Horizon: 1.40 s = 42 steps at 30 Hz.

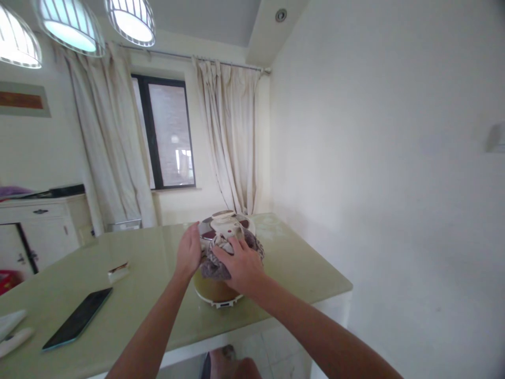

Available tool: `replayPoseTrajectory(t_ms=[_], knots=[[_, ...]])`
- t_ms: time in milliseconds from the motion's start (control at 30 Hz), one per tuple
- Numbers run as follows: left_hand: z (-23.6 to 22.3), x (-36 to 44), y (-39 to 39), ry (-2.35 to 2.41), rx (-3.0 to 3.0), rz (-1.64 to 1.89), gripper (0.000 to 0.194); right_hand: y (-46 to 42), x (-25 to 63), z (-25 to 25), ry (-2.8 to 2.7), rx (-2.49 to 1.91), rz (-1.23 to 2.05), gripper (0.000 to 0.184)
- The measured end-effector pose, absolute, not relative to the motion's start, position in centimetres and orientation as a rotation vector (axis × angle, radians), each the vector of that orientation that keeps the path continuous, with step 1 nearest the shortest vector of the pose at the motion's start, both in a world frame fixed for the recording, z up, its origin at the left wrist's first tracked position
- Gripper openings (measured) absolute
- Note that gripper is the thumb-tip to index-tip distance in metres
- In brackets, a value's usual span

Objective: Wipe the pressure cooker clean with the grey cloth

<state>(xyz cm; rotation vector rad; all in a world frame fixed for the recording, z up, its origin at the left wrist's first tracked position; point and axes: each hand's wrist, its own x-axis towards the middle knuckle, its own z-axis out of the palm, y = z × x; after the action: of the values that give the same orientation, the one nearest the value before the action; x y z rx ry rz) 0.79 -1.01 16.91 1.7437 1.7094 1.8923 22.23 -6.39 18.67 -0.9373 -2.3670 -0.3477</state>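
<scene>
A round lidded box with a yellowish-brown body and a pale rim at its base stands near the front edge of the table. Its top is pale with dark reddish and shiny panels and a raised knob. My left hand grips the box's left side near the top, thumb out of sight. A crumpled grey-brown patterned cloth lies bunched against the front and top of the box. My right hand presses this cloth onto it, fingers curled over the folds. The cloth hides much of the box's front.
The box stands on a pale green glossy table. A dark phone or tablet lies at left, with a small white-and-brown item behind it. White objects sit at the far left edge. A wall rises on the right.
</scene>
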Motion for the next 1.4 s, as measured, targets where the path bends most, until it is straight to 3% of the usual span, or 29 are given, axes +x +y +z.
replayPoseTrajectory(t_ms=[133,300,400,733,1000,1400], knots=[[16.7,1.9,-1.3,2.003,1.925,1.604,0.053,-5.0,27.2,17.9,-2.15,-1.036,-0.156,0.071],[16.8,2.3,-1.6,2.277,1.932,1.38,0.055,-0.1,30.9,22.4,-1.736,-1.131,0.061,0.058],[16.8,2.3,-1.7,2.32,1.953,1.37,0.055,3.6,30.1,24.8,-1.844,-1.157,0.139,0.052],[15.8,2.2,-2.0,2.278,1.959,1.507,0.051,15.0,23.6,26.2,-2.32,-1.344,0.221,0.059],[14.7,2.7,-1.7,2.245,1.875,1.607,0.055,19.8,17.8,30.7,-2.704,-1.362,0.208,0.04],[15.1,3.4,-2.0,2.227,1.618,1.669,0.098,15.7,10.3,31.5,-2.9,-1.115,-0.138,0.059]])
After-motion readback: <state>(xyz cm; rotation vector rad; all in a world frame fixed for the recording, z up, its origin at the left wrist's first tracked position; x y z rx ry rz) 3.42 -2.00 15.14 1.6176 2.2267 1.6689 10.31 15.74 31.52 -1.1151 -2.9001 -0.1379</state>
